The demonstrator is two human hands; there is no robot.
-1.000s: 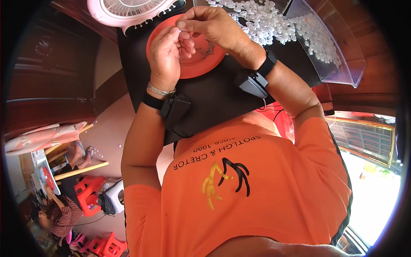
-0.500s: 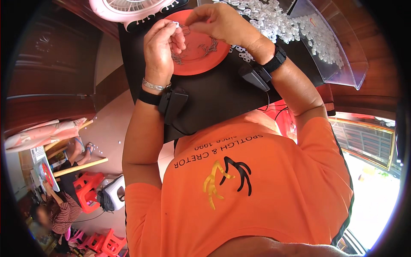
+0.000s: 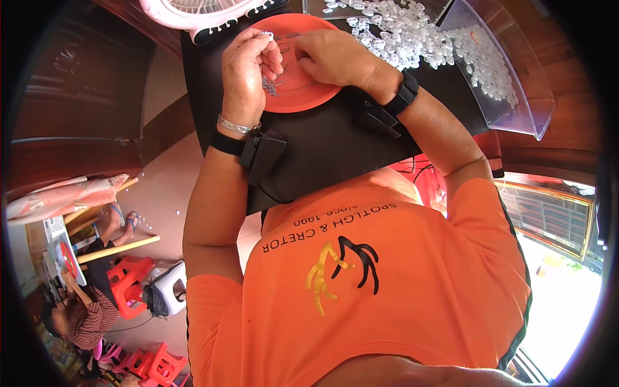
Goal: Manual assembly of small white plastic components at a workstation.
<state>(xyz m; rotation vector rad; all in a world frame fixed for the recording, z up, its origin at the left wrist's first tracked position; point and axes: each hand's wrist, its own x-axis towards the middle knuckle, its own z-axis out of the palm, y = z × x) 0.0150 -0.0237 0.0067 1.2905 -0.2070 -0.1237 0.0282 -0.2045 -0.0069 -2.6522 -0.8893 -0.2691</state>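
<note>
My left hand [image 3: 247,72] is closed, with a small white plastic piece [image 3: 267,35] pinched between thumb and forefinger. It is held over the left side of a round orange-red plate [image 3: 303,102]. Thin grey metal pins [image 3: 272,86] lie scattered on that plate. Over the plate's right side, my right hand [image 3: 338,57] reaches down with its fingers bent together. Its fingertips are partly hidden, so anything between them does not show. Both wrists wear black straps with small black boxes.
A heap of small white plastic pieces [image 3: 403,40] spreads across the black table [image 3: 309,145] beyond my right hand. More fill a clear plastic bin [image 3: 516,122] at the right. A pink fan [image 3: 200,19] stands at the far left. Another person [image 3: 93,316] sits near red stools [image 3: 129,287].
My right hand has lowered onto the plate's right side from above its far edge. My left hand stays nearly in place, still pinching the white piece.
</note>
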